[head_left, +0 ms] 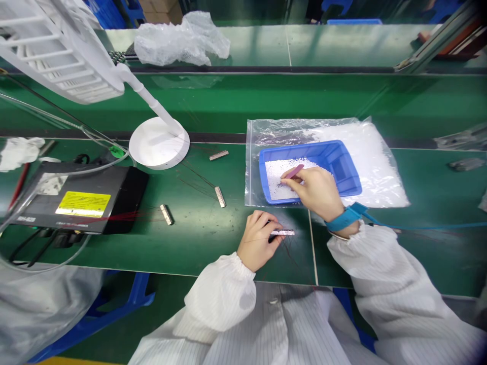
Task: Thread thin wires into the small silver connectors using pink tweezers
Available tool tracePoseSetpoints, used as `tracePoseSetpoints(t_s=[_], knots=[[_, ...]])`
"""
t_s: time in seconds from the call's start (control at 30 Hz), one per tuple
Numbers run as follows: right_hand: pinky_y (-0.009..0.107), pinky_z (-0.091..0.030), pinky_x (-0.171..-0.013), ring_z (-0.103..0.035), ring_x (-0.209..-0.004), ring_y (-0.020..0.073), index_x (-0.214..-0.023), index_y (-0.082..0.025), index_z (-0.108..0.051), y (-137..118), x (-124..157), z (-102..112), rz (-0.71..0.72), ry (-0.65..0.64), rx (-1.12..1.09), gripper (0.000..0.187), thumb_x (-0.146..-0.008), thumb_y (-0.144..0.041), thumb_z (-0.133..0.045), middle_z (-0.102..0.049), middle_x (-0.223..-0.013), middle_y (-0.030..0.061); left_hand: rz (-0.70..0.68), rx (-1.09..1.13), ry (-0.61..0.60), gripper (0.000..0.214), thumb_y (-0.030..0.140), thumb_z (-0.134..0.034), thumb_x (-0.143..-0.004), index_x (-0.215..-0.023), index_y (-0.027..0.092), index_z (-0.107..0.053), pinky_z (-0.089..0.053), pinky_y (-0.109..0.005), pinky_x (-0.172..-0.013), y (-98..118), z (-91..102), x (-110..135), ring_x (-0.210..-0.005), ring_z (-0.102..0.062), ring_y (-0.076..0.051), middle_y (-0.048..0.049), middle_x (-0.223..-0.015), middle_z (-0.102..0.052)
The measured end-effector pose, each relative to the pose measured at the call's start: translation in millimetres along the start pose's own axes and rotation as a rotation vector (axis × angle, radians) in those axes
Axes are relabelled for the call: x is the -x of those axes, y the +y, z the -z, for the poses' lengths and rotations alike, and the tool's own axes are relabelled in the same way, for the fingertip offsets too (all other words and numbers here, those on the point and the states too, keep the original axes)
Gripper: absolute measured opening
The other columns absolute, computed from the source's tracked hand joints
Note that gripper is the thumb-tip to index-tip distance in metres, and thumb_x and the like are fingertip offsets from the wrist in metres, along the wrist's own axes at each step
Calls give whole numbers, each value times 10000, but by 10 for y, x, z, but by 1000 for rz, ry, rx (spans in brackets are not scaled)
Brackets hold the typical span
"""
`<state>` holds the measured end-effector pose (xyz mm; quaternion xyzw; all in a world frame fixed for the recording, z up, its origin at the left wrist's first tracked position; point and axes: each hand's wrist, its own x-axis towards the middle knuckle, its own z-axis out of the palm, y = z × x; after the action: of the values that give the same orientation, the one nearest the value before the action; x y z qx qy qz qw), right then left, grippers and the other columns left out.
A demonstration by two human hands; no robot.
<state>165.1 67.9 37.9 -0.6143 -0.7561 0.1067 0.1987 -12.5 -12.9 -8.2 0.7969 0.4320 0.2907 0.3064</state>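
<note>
My left hand (pixel 260 238) rests on the green bench, its fingers closed on a small silvery bar with thin wires (pixel 284 232). Over a blue plastic tray (pixel 348 172), my right hand (pixel 319 188) pinches purple tweezers (pixel 294 171). The tweezers' tips point down among small white pieces (pixel 276 177) spread in the tray's left part; whether they grip a piece is too small to see. A blue wrist strap (pixel 346 218) circles my right wrist. Left of my hands lie more wired bars, one upper (pixel 218 155), one middle (pixel 219 196) and one lower (pixel 166 214).
Beneath the tray lies a clear zip bag (pixel 375 162) full of white material. A white lamp (pixel 160 144) stands at the back left, beside a black box with a yellow label (pixel 83 204). Crumpled bubble wrap (pixel 182 39) sits on the raised shelf. A blue cord (pixel 426 227) runs right from my wrist.
</note>
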Motion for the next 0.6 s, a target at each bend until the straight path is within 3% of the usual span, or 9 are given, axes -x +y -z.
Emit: tracePoseSetpoints(t_s=[0.17, 0.33, 0.47, 0.6], knots=[[327, -469, -681, -664, -801, 223, -835, -199, -701, -55, 30, 70, 13, 51, -27, 193, -853, -341, -572, -730, -870, 44, 7, -10, 0, 83, 186, -664, -798, -879, 196, -645, -404, -371, -809, 4, 0, -1, -938, -508, -209, -40, -916, -632], [385, -486, -852, -655, -902, 213, -848, -252, -695, -175, 310, 343, 44, 191, -211, 142, -867, -302, -563, -726, -902, 0, 8, -16, -13, 97, 193, -669, -798, -892, 196, -644, -401, -363, -805, 16, 14, -3, -936, -507, -205, -34, -927, -630], [396, -512, -820, -637, -926, 219, -899, -285, -687, -175, 645, 446, 46, 176, -247, 123, -863, -310, -572, -721, -904, -5, 29, -30, -29, 118, 196, -683, -786, -897, 208, -646, -398, -370, -809, 30, 19, -10, -950, -507, -211, -32, -947, -630], [395, -519, -810, -644, -874, 208, -899, -278, -687, -127, 863, 324, 75, 75, -249, 126, -865, -303, -569, -726, -878, -20, 44, -39, -24, 114, 202, -691, -783, -888, 207, -646, -390, -360, -803, 38, -1, -18, -953, -504, -206, -26, -947, -628]])
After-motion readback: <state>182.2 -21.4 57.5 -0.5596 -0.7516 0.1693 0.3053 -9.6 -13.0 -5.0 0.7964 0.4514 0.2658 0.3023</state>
